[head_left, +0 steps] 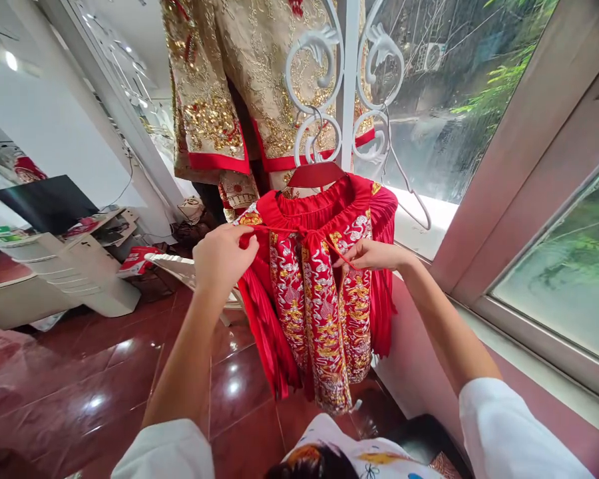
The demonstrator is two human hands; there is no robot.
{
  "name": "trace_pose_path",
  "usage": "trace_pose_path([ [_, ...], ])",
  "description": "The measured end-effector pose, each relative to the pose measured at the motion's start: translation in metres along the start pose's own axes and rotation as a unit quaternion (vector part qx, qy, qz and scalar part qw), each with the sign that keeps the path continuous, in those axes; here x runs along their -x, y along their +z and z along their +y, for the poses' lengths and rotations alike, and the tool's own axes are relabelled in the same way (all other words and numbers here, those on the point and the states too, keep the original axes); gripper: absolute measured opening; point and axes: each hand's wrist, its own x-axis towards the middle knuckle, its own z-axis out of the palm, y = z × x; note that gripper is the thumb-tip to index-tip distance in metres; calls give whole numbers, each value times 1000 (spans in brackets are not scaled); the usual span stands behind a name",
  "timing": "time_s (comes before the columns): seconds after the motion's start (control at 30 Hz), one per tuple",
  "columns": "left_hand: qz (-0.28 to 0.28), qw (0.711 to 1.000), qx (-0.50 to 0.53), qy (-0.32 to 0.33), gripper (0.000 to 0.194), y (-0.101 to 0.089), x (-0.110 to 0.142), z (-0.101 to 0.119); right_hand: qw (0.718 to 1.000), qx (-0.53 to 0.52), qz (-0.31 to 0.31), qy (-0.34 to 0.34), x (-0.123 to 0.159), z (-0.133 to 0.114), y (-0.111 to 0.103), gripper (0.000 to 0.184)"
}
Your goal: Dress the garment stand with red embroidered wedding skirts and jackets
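Access from the front is left open between the forearms (446,322), up to the red embroidered garment (324,293). Rearward passage is blocked by the white scrollwork rack (348,73) and beige garment (267,80). On the right, clearance is restricted by the thin hanger (410,189) and window frame (509,153).

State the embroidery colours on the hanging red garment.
The embroidery is mainly gold and silver on red, seen best in the head view.
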Motion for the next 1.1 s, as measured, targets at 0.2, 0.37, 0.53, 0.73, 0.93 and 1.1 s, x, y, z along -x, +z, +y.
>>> trace_pose_path([
  [0.2, 136, 985, 101, -44, 17, 50, -16, 34, 955, -78, 222, -180, -21, -30, 11, 25],
  [0.37, -58, 940, 333, -48, 28, 72, -21, 54, 906, 70, 374, -183, -52, -31, 20, 30],
  [0.53, -145, 916, 373, -36, 27, 85, -14, 56, 871, 296, 364, -147, -56, -33, 26, 36],
  [0.73, -151, 911, 383, -4, 13, 88, -12, 55, 876, 304, 325, -187, -49, -33, 20, 27],
  [0.93, -175, 935, 303, 49, 7, 79, -8, 58, 897, 228, 313, -213, -51, -28, 15, 21],
  [1.1, -56, 990, 95, 84, 6, 60, 1, 41, 883, 183, 415, -119, -44, -12, 3, 10],
])
